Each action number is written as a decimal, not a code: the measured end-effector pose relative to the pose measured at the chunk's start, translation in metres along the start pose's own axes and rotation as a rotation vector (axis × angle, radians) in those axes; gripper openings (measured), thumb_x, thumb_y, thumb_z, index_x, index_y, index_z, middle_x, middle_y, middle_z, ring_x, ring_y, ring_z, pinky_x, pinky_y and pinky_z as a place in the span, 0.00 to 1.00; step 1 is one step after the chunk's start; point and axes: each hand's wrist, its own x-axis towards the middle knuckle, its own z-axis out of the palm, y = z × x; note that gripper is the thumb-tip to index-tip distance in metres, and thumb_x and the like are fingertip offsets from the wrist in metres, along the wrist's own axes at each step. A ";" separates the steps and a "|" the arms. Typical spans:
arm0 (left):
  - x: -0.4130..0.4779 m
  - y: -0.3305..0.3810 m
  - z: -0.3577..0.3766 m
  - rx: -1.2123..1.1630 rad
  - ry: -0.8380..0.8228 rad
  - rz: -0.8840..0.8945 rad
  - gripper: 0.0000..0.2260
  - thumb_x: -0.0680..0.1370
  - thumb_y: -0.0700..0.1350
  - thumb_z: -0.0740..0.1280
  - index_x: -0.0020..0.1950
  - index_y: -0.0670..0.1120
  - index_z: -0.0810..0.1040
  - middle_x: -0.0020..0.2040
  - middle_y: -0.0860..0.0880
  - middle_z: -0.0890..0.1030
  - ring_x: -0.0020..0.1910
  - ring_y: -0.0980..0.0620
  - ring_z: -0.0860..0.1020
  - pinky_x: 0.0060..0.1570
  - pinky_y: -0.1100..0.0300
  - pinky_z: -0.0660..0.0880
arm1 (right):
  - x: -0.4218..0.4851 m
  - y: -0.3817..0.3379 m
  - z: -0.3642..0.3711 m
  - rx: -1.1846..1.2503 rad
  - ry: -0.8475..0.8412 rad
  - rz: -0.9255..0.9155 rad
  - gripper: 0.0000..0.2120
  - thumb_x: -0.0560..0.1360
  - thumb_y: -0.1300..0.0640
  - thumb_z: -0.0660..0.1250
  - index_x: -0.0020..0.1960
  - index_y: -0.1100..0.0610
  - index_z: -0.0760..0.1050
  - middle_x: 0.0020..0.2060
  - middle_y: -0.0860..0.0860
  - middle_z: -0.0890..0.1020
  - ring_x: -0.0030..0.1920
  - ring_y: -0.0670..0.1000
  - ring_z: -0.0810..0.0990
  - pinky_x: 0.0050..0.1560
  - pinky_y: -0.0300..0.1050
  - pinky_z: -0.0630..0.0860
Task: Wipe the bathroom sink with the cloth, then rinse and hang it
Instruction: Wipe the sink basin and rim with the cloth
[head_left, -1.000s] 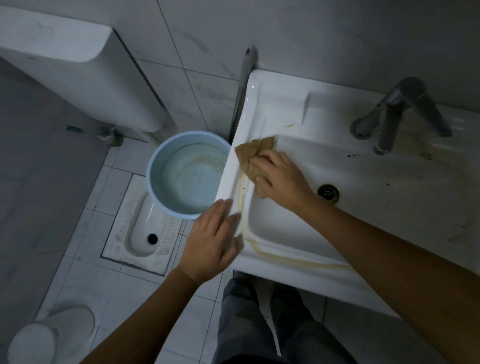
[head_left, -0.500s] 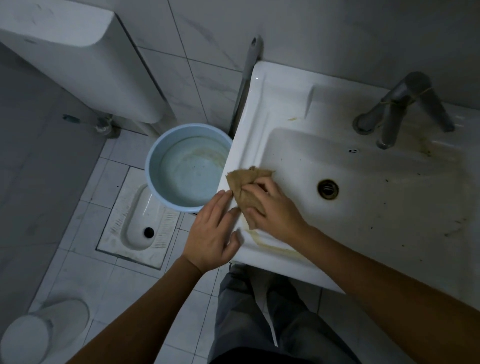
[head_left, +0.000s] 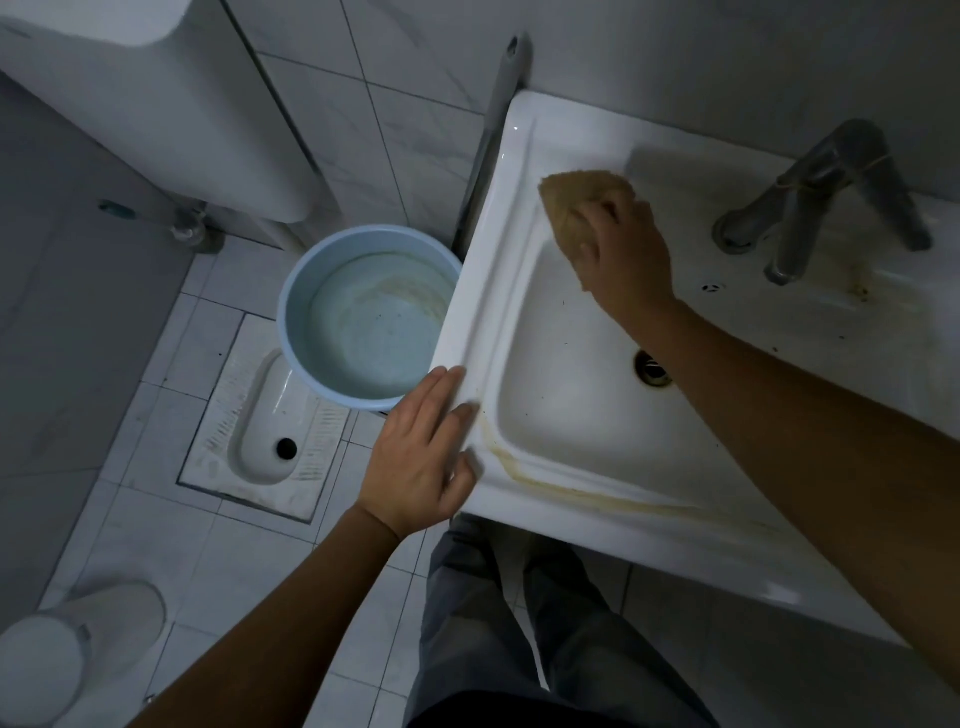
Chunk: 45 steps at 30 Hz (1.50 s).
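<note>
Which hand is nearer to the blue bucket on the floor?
Left. The left hand rests on the sink's near-left corner, beside the blue bucket; the right hand presses the cloth at the basin's far-left corner.

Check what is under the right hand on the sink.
A brown cloth lies under the right hand, pressed to the sink rim at the far left corner. The fingers cover its near part, so its full extent and the surface beneath are hidden.
</note>
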 end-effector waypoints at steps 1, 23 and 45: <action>0.000 0.001 0.000 -0.001 0.001 0.000 0.22 0.73 0.47 0.65 0.65 0.39 0.79 0.77 0.38 0.68 0.78 0.40 0.64 0.74 0.43 0.66 | -0.006 0.007 -0.001 -0.018 0.001 0.056 0.19 0.76 0.57 0.65 0.66 0.56 0.73 0.65 0.59 0.73 0.61 0.63 0.73 0.51 0.55 0.77; -0.004 0.000 -0.003 -0.030 0.034 0.013 0.21 0.75 0.48 0.65 0.65 0.40 0.78 0.76 0.39 0.69 0.78 0.40 0.64 0.75 0.44 0.64 | -0.110 -0.099 0.008 0.553 -0.202 0.113 0.19 0.77 0.58 0.67 0.68 0.55 0.75 0.66 0.53 0.72 0.62 0.55 0.76 0.63 0.51 0.75; -0.016 -0.011 -0.012 0.081 -0.153 0.079 0.21 0.81 0.54 0.61 0.69 0.43 0.74 0.82 0.41 0.59 0.82 0.43 0.53 0.78 0.42 0.60 | -0.259 -0.084 -0.037 0.174 -0.280 0.422 0.13 0.80 0.57 0.62 0.62 0.59 0.78 0.59 0.59 0.77 0.60 0.60 0.75 0.59 0.55 0.75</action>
